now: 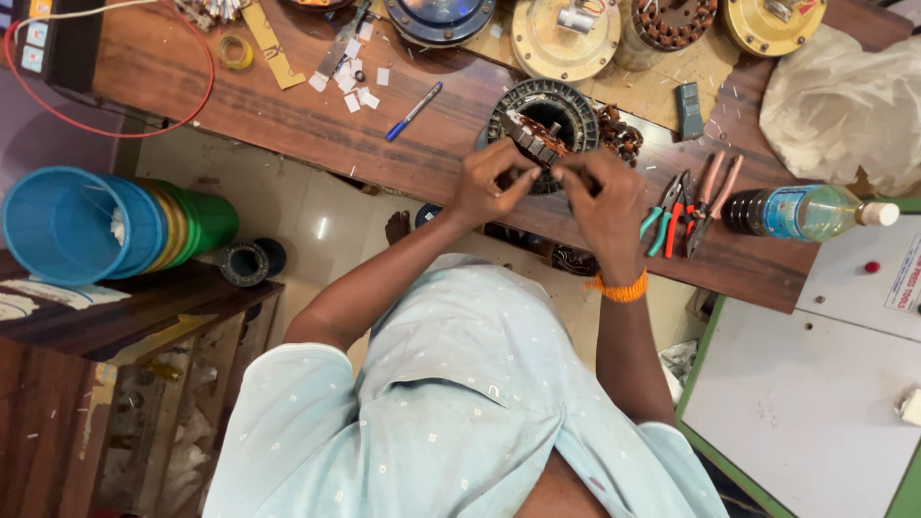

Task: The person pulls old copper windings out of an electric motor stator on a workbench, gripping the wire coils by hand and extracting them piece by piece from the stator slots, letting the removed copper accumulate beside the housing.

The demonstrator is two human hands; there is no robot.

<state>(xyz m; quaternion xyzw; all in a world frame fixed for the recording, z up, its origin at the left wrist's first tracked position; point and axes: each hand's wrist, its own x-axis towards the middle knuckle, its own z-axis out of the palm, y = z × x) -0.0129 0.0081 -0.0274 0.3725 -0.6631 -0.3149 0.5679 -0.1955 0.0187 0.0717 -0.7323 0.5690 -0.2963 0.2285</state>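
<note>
- blue pen (414, 111) on the wooden bench (288, 125)
- pliers (672, 213) beside a plastic bottle (806, 212)
- stacked blue and green buckets (115, 225)
- red wire loop (115, 120)
- tape roll (235, 52)

Stator ring (542, 120) on the tabletop (288, 115), pen (414, 110) to its left, pliers (672, 213) and bottle (806, 211) to its right, motor housings (566, 34) behind, stacked buckets (106, 225) far left beside the tabletop.

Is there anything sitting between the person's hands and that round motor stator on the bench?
Nothing visible does. The left hand and right hand are already on the near rim of the stator. The pliers and pen lie off to the sides.
</note>
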